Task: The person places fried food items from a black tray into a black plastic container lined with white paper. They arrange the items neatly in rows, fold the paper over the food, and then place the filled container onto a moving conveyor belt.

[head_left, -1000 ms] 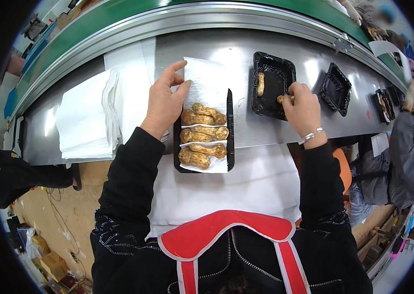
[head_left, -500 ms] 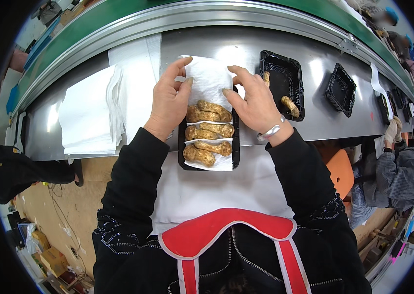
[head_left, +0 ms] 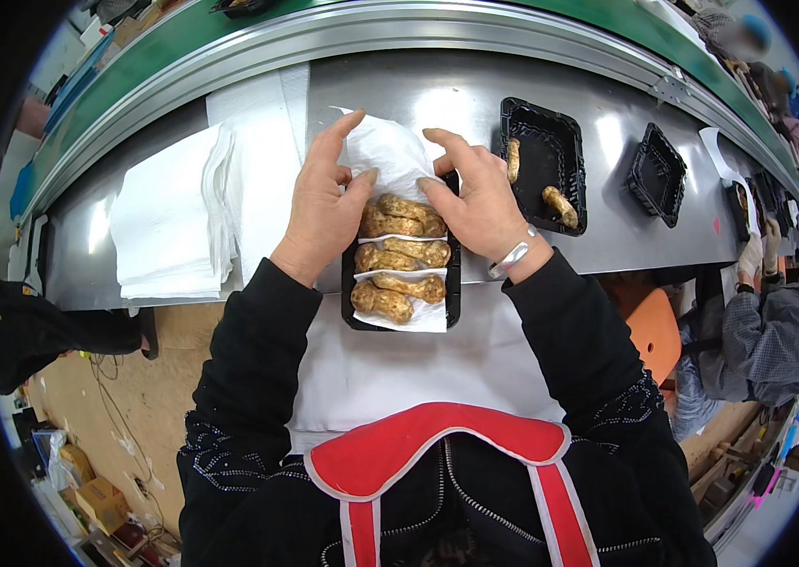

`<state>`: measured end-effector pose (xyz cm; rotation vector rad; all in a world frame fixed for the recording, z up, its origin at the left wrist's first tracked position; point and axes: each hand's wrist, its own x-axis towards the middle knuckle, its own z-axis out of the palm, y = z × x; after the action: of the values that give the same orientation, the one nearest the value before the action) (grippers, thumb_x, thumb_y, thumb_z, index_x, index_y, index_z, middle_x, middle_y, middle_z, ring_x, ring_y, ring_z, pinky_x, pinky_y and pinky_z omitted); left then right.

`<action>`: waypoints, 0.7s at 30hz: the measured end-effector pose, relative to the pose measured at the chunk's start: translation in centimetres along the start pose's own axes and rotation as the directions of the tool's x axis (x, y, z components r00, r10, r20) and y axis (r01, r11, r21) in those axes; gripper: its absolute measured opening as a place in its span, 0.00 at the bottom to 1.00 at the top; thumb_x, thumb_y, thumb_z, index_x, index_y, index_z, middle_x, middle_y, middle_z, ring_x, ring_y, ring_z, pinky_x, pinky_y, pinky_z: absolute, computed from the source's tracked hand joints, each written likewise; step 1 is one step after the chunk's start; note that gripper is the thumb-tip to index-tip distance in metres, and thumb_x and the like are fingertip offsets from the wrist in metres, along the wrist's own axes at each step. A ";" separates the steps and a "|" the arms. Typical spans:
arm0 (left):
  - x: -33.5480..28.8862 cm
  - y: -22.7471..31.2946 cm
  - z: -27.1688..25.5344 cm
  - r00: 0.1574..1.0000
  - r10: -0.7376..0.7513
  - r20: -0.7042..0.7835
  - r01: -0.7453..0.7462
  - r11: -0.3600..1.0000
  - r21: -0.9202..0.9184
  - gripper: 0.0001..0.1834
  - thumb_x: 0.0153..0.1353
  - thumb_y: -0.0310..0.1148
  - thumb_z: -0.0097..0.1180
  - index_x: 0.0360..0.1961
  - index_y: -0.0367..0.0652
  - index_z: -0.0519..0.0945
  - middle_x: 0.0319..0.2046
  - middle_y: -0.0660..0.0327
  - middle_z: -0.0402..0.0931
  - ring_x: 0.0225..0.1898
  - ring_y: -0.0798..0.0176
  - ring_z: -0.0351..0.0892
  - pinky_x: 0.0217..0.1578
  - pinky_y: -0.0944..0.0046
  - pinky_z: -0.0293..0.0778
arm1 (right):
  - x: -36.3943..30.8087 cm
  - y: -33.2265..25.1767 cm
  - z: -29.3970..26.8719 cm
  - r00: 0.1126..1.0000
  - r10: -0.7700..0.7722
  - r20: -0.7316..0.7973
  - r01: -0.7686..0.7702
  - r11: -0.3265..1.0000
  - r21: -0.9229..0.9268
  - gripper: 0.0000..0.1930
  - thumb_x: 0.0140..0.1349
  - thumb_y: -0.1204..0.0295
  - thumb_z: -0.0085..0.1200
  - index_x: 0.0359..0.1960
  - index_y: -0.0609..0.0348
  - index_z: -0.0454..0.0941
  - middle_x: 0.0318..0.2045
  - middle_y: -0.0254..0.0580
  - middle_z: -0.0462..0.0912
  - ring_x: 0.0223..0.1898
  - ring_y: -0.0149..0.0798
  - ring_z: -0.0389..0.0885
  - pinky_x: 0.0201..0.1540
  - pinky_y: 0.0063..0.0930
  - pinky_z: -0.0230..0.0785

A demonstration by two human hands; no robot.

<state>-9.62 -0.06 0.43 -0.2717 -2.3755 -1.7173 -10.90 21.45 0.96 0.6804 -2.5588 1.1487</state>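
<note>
In front of me a black tray (head_left: 454, 283) holds several brown, knobbly mushrooms (head_left: 401, 253), set in rows with white paper folded between them. A loose part of the white paper sheet (head_left: 388, 151) stands up at the tray's far end. My left hand (head_left: 331, 194) grips its left side, thumb near the top row and index finger stretched toward the far corner. On the right side, my right hand (head_left: 480, 203) holds the sheet with the thumb bent inward. The fingers under the paper are partly hidden.
A stack of white paper sheets (head_left: 172, 217) lies at the left. To the right, one black tray (head_left: 579, 180) contains two small mushrooms (head_left: 560, 206); farther right stands another black tray (head_left: 659, 175). A metal rail (head_left: 399, 40) borders the green conveyor belt. A co-worker (head_left: 768, 326) is at the right.
The loose paper has creased and its far edge has tilted down to the right. My right hand has shifted slightly left. A dark tray has appeared on the belt at the upper left.
</note>
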 end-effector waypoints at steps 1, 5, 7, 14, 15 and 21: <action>0.0 0.1 0.0 1.000 -0.011 0.000 0.011 1.000 -0.001 0.34 0.63 0.20 0.59 0.71 0.46 0.67 0.64 0.54 0.69 0.35 0.68 0.77 0.38 0.68 0.78 | 0.0 0.3 0.2 0.999 -0.026 -0.019 0.026 0.999 -0.020 0.25 0.62 0.71 0.60 0.62 0.55 0.75 0.35 0.39 0.83 0.40 0.43 0.79 0.49 0.38 0.69; 0.1 0.7 0.1 0.999 -0.047 -0.003 0.047 0.999 0.027 0.34 0.63 0.19 0.58 0.71 0.46 0.67 0.65 0.54 0.69 0.32 0.71 0.76 0.37 0.69 0.78 | 0.1 0.7 0.0 0.985 0.156 0.079 -0.170 0.963 0.208 0.24 0.63 0.74 0.58 0.63 0.57 0.74 0.34 0.37 0.82 0.35 0.32 0.78 0.40 0.29 0.72; 0.0 0.8 0.1 0.999 -0.053 -0.001 0.053 0.997 0.054 0.34 0.63 0.19 0.58 0.70 0.46 0.68 0.65 0.54 0.68 0.31 0.71 0.75 0.37 0.69 0.78 | 0.1 0.6 -0.2 0.977 0.193 0.088 -0.209 0.947 0.243 0.24 0.63 0.75 0.57 0.62 0.58 0.74 0.33 0.35 0.81 0.34 0.28 0.76 0.38 0.25 0.71; 0.1 0.7 0.4 1.000 -0.024 0.001 0.024 0.986 0.163 0.25 0.62 0.20 0.58 0.61 0.45 0.77 0.64 0.54 0.69 0.30 0.72 0.75 0.37 0.69 0.78 | 0.0 0.3 -0.2 0.966 0.249 0.067 -0.257 0.904 0.341 0.21 0.61 0.77 0.55 0.58 0.62 0.75 0.29 0.35 0.79 0.33 0.27 0.75 0.37 0.24 0.70; 0.0 0.7 0.4 0.999 -0.032 0.002 0.031 0.985 0.170 0.24 0.61 0.20 0.58 0.60 0.45 0.79 0.64 0.54 0.69 0.30 0.72 0.75 0.38 0.69 0.79 | 0.0 0.2 -0.2 0.964 0.262 0.054 -0.264 0.902 0.343 0.21 0.59 0.77 0.55 0.56 0.63 0.76 0.28 0.39 0.80 0.31 0.33 0.77 0.37 0.29 0.72; -0.4 0.3 -0.2 0.998 -0.020 0.060 0.011 0.989 0.146 0.20 0.61 0.20 0.57 0.54 0.46 0.83 0.65 0.53 0.69 0.31 0.69 0.79 0.39 0.69 0.79 | -0.3 -1.4 -0.4 0.950 0.309 0.041 -0.308 0.909 0.280 0.19 0.55 0.75 0.54 0.50 0.64 0.79 0.25 0.49 0.83 0.29 0.49 0.83 0.40 0.40 0.74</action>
<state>-9.17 -0.20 0.67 -0.2880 -2.5383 -1.5537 -9.87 21.05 1.99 0.3306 -2.5871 1.6392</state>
